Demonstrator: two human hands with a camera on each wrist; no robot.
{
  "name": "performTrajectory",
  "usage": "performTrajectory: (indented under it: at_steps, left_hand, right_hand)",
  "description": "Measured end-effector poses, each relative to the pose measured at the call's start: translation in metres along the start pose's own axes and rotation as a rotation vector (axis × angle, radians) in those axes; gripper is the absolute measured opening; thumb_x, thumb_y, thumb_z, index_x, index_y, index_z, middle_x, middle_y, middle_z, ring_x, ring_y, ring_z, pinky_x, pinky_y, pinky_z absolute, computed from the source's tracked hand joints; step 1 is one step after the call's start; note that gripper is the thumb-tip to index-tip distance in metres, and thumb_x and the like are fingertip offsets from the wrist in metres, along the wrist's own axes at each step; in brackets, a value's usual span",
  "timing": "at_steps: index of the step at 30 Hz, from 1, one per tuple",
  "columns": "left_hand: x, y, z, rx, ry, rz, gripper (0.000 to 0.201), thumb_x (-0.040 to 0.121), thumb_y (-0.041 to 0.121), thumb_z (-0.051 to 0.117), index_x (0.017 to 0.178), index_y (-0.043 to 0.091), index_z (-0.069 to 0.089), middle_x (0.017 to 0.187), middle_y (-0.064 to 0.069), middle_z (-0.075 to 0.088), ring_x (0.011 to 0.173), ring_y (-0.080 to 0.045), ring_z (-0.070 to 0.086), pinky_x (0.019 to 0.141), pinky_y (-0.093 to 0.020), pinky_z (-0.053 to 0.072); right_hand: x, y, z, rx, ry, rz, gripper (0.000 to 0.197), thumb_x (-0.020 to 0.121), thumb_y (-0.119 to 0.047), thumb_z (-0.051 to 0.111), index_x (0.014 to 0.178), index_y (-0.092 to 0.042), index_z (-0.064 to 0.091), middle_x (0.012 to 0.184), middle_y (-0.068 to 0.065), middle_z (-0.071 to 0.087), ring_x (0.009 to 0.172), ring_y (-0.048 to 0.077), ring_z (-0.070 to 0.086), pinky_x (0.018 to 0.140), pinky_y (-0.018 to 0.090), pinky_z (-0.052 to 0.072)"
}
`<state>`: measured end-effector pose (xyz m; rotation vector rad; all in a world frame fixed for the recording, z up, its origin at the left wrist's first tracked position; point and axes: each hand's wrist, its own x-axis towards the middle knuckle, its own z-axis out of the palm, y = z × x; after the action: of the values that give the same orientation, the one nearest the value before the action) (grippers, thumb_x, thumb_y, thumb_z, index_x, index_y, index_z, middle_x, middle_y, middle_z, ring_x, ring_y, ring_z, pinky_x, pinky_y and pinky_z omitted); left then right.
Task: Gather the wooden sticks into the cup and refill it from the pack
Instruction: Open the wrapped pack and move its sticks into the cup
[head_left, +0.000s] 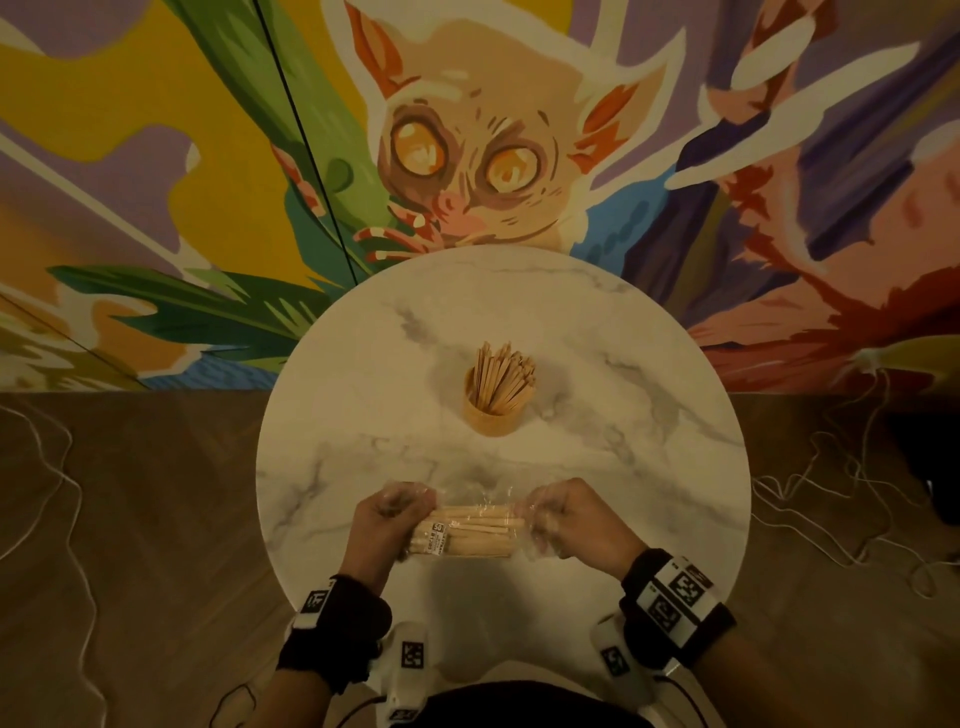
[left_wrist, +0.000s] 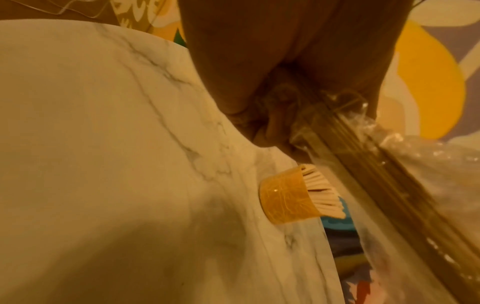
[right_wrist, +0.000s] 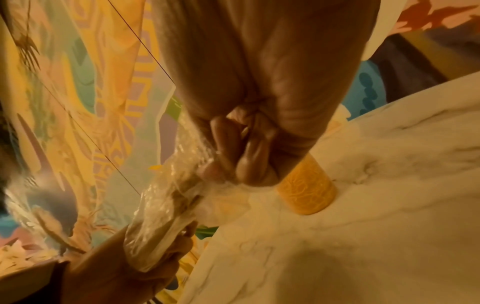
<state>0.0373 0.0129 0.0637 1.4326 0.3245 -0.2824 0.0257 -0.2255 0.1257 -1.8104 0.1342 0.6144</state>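
A small wooden cup (head_left: 488, 415) stands upright near the middle of the round marble table (head_left: 363, 389), full of wooden sticks (head_left: 501, 371) that fan out of its top. Nearer to me, both hands hold a clear plastic pack of wooden sticks (head_left: 467, 532) level above the table's near part. My left hand (head_left: 387, 512) grips its left end and my right hand (head_left: 558, 519) pinches the crumpled plastic at its right end. The cup (left_wrist: 288, 200) shows in the left wrist view beside the pack (left_wrist: 363, 164). In the right wrist view my fingers (right_wrist: 233, 156) curl on the plastic (right_wrist: 166, 205).
The table stands against a wall with a bright painted mural (head_left: 467, 156). White cords (head_left: 831, 519) lie on the wooden floor at both sides of the table. Bare marble lies between the cup and the pack.
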Motion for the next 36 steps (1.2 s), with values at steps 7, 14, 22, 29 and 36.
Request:
performTrajectory:
  at_steps: [7,14,22,29,36]
  left_hand:
    - [-0.003,0.005,0.012,0.009,0.038,0.028,0.009,0.079,0.019,0.074,0.075,0.012,0.071,0.054,0.002,0.060,0.043,-0.010,0.047,0.038,-0.017,0.028]
    - [-0.009,0.001,0.016,-0.017,0.088,-0.019,0.007,0.080,0.018,0.074,0.080,0.011,0.073,0.059,0.000,0.062,0.044,-0.008,0.049,0.038,-0.019,0.028]
    - [-0.008,0.006,0.012,-0.035,0.069,0.043,0.014,0.082,0.011,0.072,0.082,-0.003,0.069,0.060,-0.003,0.059,0.044,-0.005,0.051,0.038,-0.017,0.034]
    - [0.006,0.004,-0.004,-0.079,0.081,0.035,0.024,0.060,0.041,0.078,0.071,0.020,0.075,0.064,-0.001,0.067,0.050,-0.013,0.051,0.043,-0.021,0.031]
    - [0.007,0.014,0.021,-0.078,0.006,0.052,0.011,0.067,0.016,0.084,0.071,0.019,0.075,0.067,0.002,0.071,0.065,-0.014,0.064,0.064,-0.030,0.046]
  right_hand:
    - [0.004,0.000,0.004,0.086,0.036,-0.008,0.017,0.085,0.009,0.054,0.084,0.009,0.071,0.047,-0.006,0.059,0.037,0.003,0.044,0.038,0.017,0.032]
    - [0.004,-0.005,-0.009,0.019,0.023,-0.048,0.028,0.085,0.012,0.048,0.080,-0.004,0.071,0.071,0.011,0.061,0.040,0.003,0.044,0.040,0.019,0.034]
    - [0.006,-0.001,-0.007,0.007,-0.023,-0.058,0.014,0.087,0.000,0.061,0.085,0.010,0.070,0.061,0.007,0.056,0.046,0.009,0.045,0.043,0.023,0.035]
    - [0.011,-0.010,-0.032,0.155,-0.011,0.009,0.021,0.091,-0.006,0.063,0.094,0.014,0.069,0.051,-0.001,0.051,0.040,0.006,0.036,0.040,0.018,0.028]
    - [0.026,-0.014,-0.022,0.109,0.043,0.054,0.016,0.093,-0.004,0.058,0.099,0.004,0.071,0.052,-0.002,0.054,0.038,0.005,0.040,0.038,0.018,0.031]
